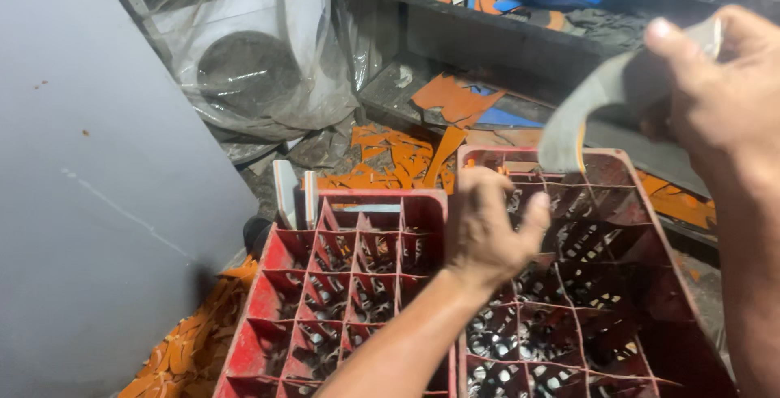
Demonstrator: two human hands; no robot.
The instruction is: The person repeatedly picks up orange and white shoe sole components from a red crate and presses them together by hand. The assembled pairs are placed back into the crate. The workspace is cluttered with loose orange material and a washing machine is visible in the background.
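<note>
Grey curved offcut (pixel 597 105) pinched in right hand (pixel 723 81), upper right; left hand (pixel 487 227) loosely curled, empty, over red crates (pixel 341 284); compartments mostly unfilled.

Bare forearms, seemingly no sleeves

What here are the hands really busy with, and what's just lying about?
In hand:
right hand holds a curved grey strip
left hand, fingers curled, over the edge between the two red crates

Lying about:
orange scraps
grey board at left
plastic-wrapped machine
shelf behind
</note>
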